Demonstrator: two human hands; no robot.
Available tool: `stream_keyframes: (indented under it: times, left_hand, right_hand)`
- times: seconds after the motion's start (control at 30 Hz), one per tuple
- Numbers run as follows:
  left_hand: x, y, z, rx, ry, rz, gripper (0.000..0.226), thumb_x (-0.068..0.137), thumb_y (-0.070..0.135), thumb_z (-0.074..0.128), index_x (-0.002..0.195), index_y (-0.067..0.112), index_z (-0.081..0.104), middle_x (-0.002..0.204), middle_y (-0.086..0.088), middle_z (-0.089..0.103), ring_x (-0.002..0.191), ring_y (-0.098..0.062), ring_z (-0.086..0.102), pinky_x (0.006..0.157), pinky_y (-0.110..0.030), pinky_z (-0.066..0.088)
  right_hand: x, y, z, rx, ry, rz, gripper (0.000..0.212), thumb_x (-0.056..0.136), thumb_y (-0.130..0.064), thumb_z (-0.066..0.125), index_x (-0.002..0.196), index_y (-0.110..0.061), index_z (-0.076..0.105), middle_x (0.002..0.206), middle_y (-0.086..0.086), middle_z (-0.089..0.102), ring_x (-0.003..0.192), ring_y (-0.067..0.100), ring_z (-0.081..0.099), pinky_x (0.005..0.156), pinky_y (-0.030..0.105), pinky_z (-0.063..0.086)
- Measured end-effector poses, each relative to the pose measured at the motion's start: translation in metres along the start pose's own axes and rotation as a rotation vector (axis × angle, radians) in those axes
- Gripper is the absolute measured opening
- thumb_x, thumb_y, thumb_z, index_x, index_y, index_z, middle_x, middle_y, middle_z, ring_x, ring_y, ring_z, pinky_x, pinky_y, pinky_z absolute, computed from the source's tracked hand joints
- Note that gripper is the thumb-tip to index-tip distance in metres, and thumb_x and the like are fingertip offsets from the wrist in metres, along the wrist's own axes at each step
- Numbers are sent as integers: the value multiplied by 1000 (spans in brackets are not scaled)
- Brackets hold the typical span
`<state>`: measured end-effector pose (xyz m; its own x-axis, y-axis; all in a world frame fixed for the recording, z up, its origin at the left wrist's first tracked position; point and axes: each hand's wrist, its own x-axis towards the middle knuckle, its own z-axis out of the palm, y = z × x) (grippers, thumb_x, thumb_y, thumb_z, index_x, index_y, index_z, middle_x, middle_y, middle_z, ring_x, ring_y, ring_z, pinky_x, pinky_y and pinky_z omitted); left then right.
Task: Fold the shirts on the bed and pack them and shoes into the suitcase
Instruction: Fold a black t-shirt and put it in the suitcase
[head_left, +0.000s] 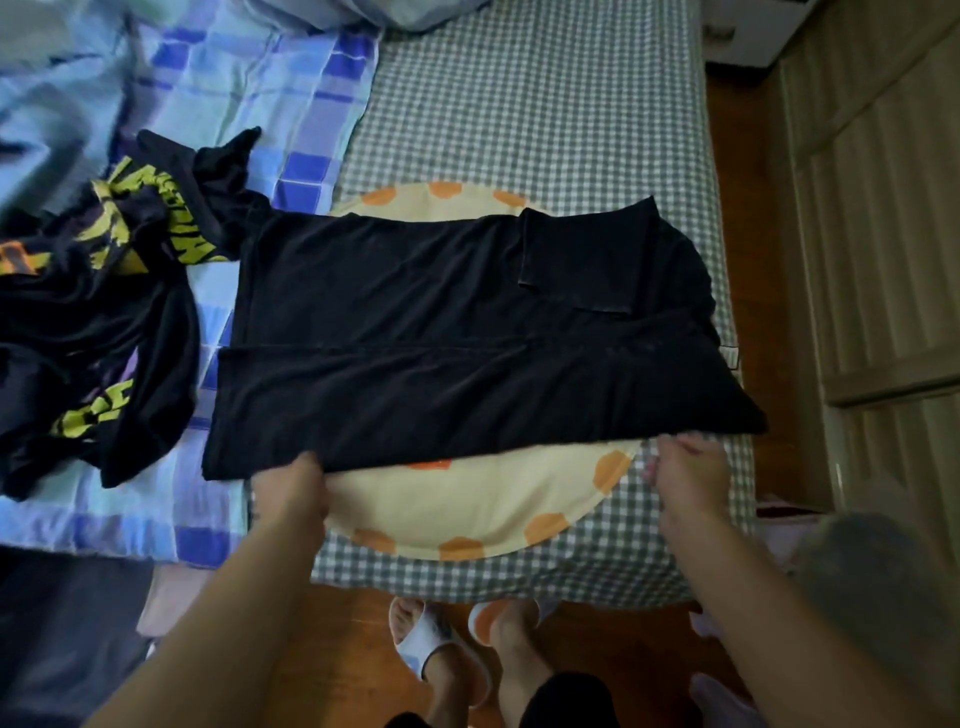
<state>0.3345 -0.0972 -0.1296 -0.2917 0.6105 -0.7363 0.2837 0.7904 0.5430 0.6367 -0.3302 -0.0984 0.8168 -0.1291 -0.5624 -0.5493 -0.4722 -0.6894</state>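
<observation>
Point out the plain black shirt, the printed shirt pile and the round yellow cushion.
plain black shirt (415, 332): head view, middle of folded body.
printed shirt pile (98, 291): head view, crumpled dark fabric.
round yellow cushion (467, 509): head view, bare near part.

Two black shirts (467, 332) – one round cushion (467, 509) – two slippers (436, 649).

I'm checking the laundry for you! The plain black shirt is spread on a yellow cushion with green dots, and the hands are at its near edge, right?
Almost. The head view shows the cushion has orange dots, not green. The plain black shirt does lie over it, with the left hand and right hand at its near edge.
</observation>
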Motion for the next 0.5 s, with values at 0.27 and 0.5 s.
stream_keyframes:
  times: [0.27,0.5]
  left_hand:
    - [28,4,-2,-325,172,-113,29,93,28,65,116,13,55,75,-5,55,46,-13,47,39,-25,40]
    - [4,-42,-32,-282,231,-177,59,87,28,63,140,7,45,144,-15,53,109,-29,65,89,-39,56]
  right_hand:
    - [51,-12,8,487,-96,270,53,94,-32,70,140,-14,51,127,5,61,104,17,63,74,28,54]
    - [42,6,-32,406,123,195,54,97,-14,67,146,-11,45,134,3,53,104,22,59,90,37,55]
